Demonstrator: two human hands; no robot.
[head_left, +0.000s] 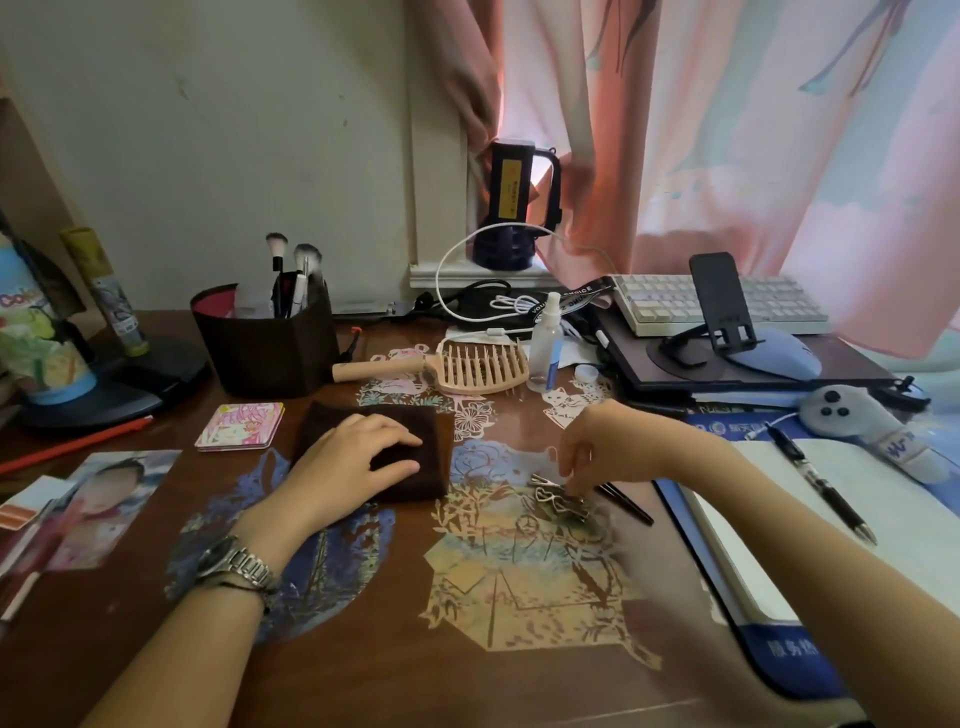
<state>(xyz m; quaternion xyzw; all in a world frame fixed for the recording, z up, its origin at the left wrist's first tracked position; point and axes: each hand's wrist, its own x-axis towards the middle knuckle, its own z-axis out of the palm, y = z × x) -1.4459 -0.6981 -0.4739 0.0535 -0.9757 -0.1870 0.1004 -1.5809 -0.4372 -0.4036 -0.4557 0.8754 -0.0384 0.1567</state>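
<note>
At four o'clock from the dark folded cloth (434, 434), the right hand (597, 447) pinches the metal clips (563, 504), seemingly all still ungathered, while the left hand (353, 462) rests relaxed on the cloth.

The cloth (431, 467) under the fingers (400, 439) of the left hand (353, 467) is plain dark brown, the watch (234, 564) on that wrist is silver, and the clips (561, 506) at the fingers (574, 470) of the right hand (608, 447) are shiny bronze-grey. The bench (363, 675) is reddish brown, with a blue cut-paper picture (322, 566) near the left fingers and a yellow and pale-blue one (519, 571) under the right fingers. Beyond the left fingers lie a pink cartoon-printed compact (240, 426) and a beige comb (467, 366).
</note>
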